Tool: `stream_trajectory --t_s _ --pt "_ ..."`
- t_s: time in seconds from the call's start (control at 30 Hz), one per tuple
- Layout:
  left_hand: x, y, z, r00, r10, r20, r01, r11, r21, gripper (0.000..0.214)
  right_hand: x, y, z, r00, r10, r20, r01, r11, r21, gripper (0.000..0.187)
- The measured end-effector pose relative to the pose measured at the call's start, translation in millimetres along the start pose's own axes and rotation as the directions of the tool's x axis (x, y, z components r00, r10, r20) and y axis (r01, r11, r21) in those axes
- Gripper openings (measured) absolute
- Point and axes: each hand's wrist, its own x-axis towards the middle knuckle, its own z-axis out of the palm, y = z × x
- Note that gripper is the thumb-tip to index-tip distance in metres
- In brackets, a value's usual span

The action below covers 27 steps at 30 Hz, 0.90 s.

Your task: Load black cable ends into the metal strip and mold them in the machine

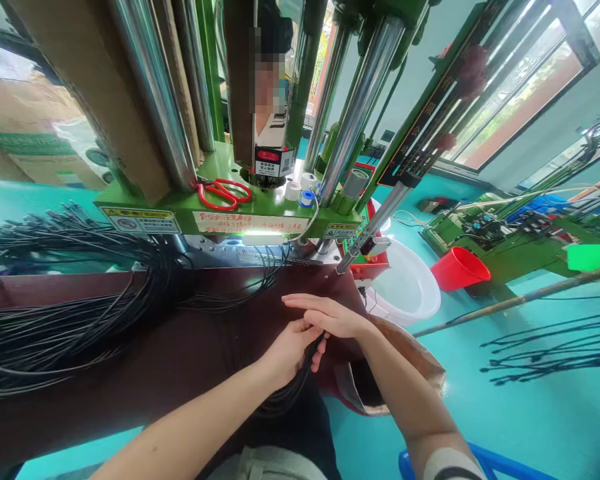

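The left forearm (200,423) and the right forearm (410,387) are slanting inward from below. The left hand (291,350) is curling closed, and the right hand (337,319) is touching it from above (its upper fingers (303,303) are pointing leftward).

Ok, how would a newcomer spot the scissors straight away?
Find the green machine behind the brown table. On its ledge, left of centre, near the foot of a shiny metal column, lie the scissors. Their red looped handles set them apart from the small white cylinders and blue roll farther right.
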Motion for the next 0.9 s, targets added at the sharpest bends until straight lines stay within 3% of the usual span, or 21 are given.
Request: stream_trajectory --t_s 0.17,0.23,0.27,0.33,0.4,0.43,0.63,0.8,0.9 --pt "10.1 3.3 -5.5 0.994 0.025 -0.111 -0.024 1.000 0.004 0.033 20.6 15.5 -0.2 1.000 -0.011 -0.003 0.011 0.943 0.333 0.051" --pt "14.0 4.7 -8.3 0.989 0.012 -0.144 -0.020 0.998 -0.057 0.035 31.8 27.6 -4.4 0.994 0.002 -0.110 0.034 0.945 0.324 0.050" --pt "15.4 5.3 -9.8 0.986 0.015 -0.164 -0.030 0.996 -0.087 0.035 37.9 34.4 -8.3 0.977 0.042 -0.210 0.005 0.976 0.219 0.047" --pt "17.0 6.1 -12.7 0.975 0.060 -0.215 -0.087 0.989 -0.121 0.036 50.1 47.9 -18.3 0.886 0.112 -0.450 -0.184 0.976 -0.119 0.039" --pt "17.3 6.7 -15.5 0.955 0.127 -0.268 -0.163 0.980 -0.118 0.035 60.5 59.6 -27.9 0.795 0.106 -0.597 -0.399 0.833 -0.383 0.032" --pt "17.2 6.7 -17.0 0.945 0.155 -0.289 -0.192 0.975 -0.107 0.034 64.5 64.2 -31.3 0.783 0.100 -0.615 -0.457 0.762 -0.458 0.032" --pt "16.0 4.6 -23.6 0.926 0.227 -0.300 -0.248 0.968 -0.030 0.030 70.9 66.4 -30.5 0.807 0.182 -0.562 -0.550 0.580 -0.601 0.035" --pt "11.5 4.9 -25.5 0.941 0.224 -0.254 -0.245 0.968 -0.053 0.031 43.6 46.7 -27.5 0.830 0.334 -0.447 -0.550 0.620 -0.560 0.020" --pt "7.5 6.3 -25.7 0.957 0.191 -0.218 -0.205 0.978 -0.040 0.033 11.1 37.1 -15.7 0.812 0.449 -0.373 -0.582 0.667 -0.466 0.009"
